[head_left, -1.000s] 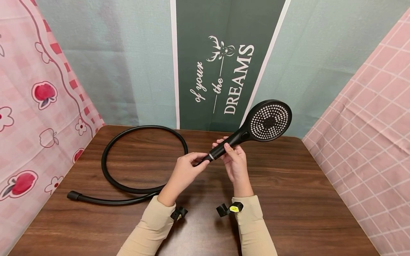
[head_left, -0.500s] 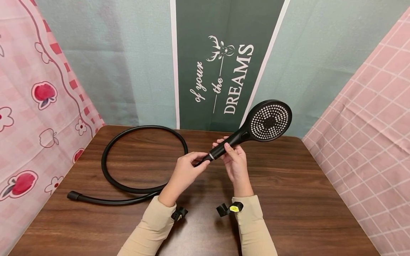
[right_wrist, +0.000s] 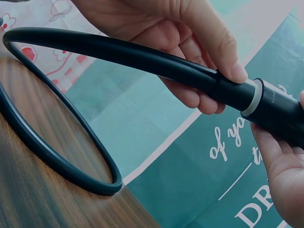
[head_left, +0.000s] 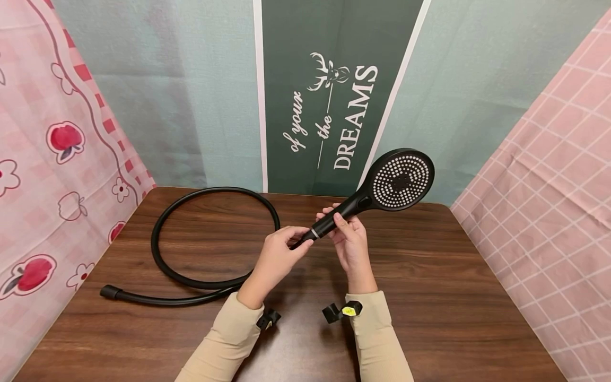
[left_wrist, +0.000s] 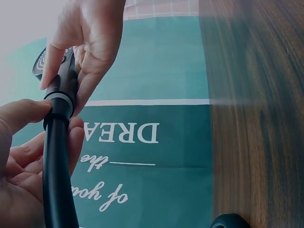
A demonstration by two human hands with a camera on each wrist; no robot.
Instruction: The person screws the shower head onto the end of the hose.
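A black shower head [head_left: 401, 180] with pale nozzles is held up above the table, tilted with its face toward the head camera. My right hand [head_left: 350, 241] grips its handle [head_left: 336, 218], thumb on top. At the handle's lower end, my left hand [head_left: 279, 254] pinches the end fitting of a black shower hose [right_wrist: 228, 90] between thumb and fingers. A pale ring [right_wrist: 257, 95] shows where fitting and handle meet; whether a thread is engaged there is hidden. The hose loops over the table at the left, its free end connector [head_left: 110, 292] lying near the left edge.
The brown wooden table [head_left: 429, 297] spreads beneath both arms. A green and teal cloth with lettering [head_left: 355, 119] hangs behind its back edge. Pink patterned cloths hang at the left [head_left: 62, 175] and right [head_left: 549, 175]. Each wrist carries a small black camera mount [head_left: 341, 312].
My left hand and wrist have shifted very slightly at the hose fitting. The shower head, my right hand and the hose loop stay practically in place.
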